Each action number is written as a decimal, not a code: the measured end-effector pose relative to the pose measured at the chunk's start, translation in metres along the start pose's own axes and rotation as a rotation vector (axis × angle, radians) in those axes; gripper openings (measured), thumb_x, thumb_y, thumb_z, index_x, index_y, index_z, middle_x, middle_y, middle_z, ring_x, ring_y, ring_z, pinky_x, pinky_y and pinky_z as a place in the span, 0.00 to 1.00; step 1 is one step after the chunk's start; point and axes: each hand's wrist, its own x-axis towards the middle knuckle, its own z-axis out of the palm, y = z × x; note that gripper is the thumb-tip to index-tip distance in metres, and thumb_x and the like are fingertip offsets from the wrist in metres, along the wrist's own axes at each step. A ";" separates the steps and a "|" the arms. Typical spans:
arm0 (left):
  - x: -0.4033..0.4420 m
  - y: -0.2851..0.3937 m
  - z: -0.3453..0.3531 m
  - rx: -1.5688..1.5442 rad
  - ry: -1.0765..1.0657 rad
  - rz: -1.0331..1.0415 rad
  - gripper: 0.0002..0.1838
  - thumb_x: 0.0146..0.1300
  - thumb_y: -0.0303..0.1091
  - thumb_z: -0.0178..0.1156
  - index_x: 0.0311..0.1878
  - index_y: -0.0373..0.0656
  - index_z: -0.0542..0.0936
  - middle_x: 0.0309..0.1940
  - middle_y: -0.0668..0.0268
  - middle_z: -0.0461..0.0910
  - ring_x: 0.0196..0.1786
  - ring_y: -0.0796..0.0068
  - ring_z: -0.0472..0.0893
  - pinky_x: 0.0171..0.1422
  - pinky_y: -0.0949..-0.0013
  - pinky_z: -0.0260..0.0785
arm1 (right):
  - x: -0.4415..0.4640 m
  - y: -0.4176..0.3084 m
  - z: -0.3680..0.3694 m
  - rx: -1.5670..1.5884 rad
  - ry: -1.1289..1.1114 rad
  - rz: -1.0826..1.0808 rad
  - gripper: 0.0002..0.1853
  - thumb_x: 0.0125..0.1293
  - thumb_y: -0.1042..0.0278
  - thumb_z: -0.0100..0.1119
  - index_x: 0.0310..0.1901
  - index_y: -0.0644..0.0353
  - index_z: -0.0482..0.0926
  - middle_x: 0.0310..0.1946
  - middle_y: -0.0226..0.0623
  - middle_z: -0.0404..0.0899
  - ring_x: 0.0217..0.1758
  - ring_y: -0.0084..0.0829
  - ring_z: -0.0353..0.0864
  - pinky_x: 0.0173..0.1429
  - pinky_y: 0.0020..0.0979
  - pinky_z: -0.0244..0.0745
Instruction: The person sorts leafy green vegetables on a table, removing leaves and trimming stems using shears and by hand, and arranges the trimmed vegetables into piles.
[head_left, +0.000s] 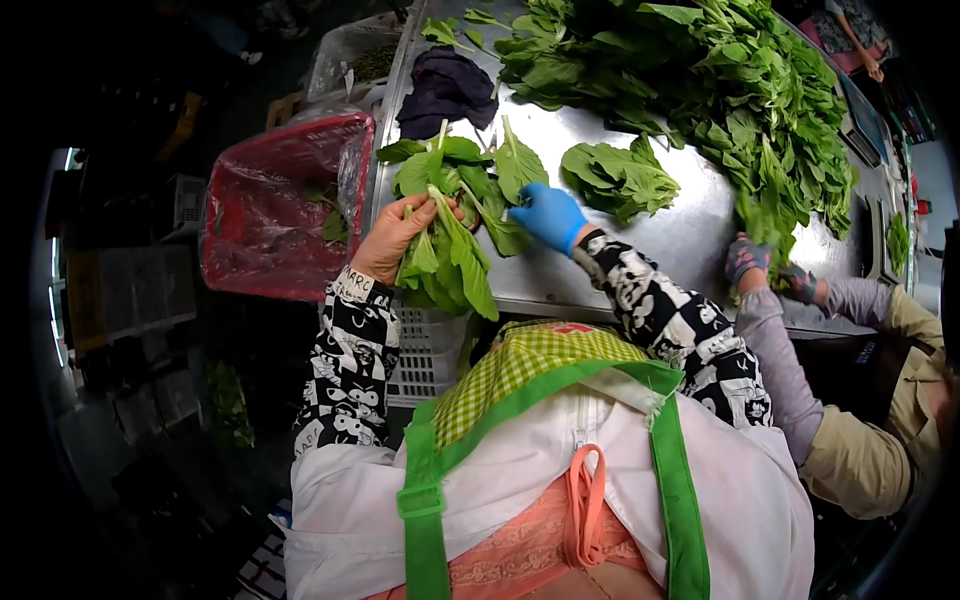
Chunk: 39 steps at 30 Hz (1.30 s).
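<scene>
Bare and closed, my left hand [396, 238] pinches the pale stalks of a bunch of leafy greens [455, 255] over the table's front edge. Its broad leaves hang down toward me. My right hand [550, 216], in a blue glove, is just to the right with curled fingers closed at the edge of a green leaf [520, 168]; the fingertips are partly hidden. More loose leaves lie under and behind the bunch. A separate small pile of greens [620, 178] rests on the metal table to the right of my gloved hand.
A red crate [285, 205] lined with clear plastic stands left of the metal table [545, 125], a few leaves inside. Dark purple cloth or bag [447, 92] lies behind the bunch. A large heap of greens [740, 100] covers the back right. A co-worker's gloved hands [748, 258] handle greens at right.
</scene>
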 end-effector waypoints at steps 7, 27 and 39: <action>0.006 -0.009 -0.021 -0.090 -0.058 0.039 0.20 0.69 0.41 0.52 0.54 0.34 0.73 0.33 0.66 0.80 0.31 0.81 0.81 0.36 0.79 0.76 | 0.008 -0.036 0.012 -0.416 0.144 0.014 0.33 0.55 0.54 0.61 0.57 0.70 0.65 0.31 0.47 0.80 0.35 0.42 0.82 0.37 0.40 0.75; 0.007 -0.016 -0.026 -0.055 -0.041 0.060 0.18 0.64 0.34 0.58 0.54 0.33 0.73 0.37 0.64 0.81 0.35 0.78 0.81 0.41 0.76 0.76 | -0.002 -0.018 -0.036 0.466 -0.109 0.292 0.32 0.55 0.49 0.63 0.53 0.68 0.73 0.36 0.42 0.79 0.34 0.27 0.78 0.39 0.28 0.72; 0.005 -0.011 -0.009 0.221 0.079 0.155 0.15 0.62 0.32 0.61 0.50 0.36 0.76 0.36 0.65 0.80 0.37 0.81 0.79 0.42 0.77 0.74 | -0.041 -0.034 -0.041 0.328 -0.080 -0.333 0.29 0.50 0.46 0.70 0.46 0.59 0.74 0.28 0.41 0.75 0.29 0.36 0.75 0.39 0.32 0.72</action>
